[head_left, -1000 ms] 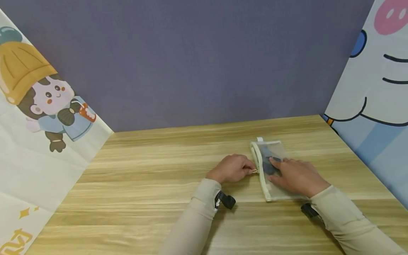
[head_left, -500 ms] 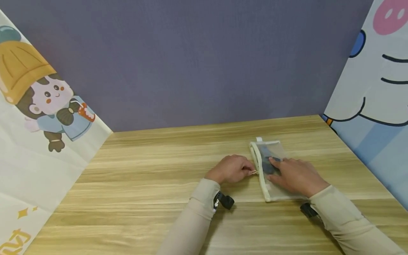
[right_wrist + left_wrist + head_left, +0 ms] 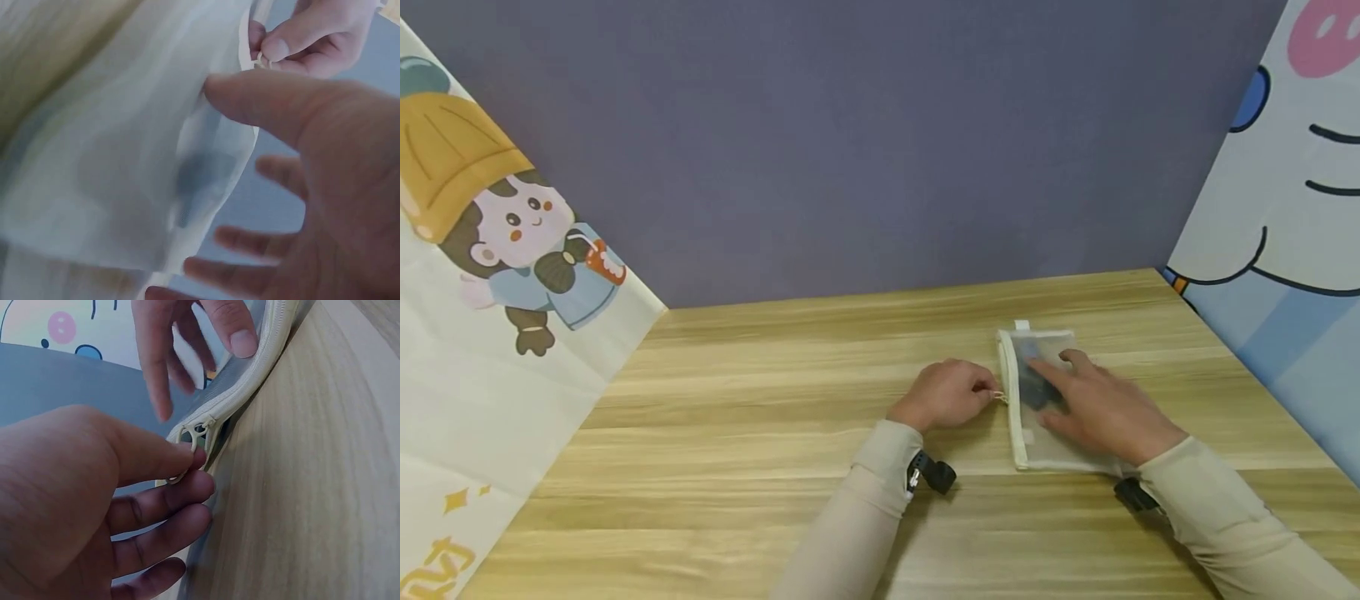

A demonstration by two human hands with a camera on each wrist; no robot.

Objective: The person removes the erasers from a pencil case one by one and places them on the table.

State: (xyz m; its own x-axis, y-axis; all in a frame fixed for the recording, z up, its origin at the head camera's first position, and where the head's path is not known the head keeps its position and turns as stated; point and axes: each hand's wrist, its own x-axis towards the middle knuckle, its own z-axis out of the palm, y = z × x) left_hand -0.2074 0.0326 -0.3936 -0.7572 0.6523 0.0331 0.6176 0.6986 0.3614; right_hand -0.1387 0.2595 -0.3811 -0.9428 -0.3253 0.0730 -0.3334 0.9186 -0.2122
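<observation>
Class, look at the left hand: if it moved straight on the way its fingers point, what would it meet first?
Probably the pale zipped edge of the see-through pouch, just past the zip pull that the left hand pinches; the hand's height is hard to judge.

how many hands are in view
2: the left hand pinches the zipper pull at the edge of the pouch; the right hand is over it. None seems hidden.
</observation>
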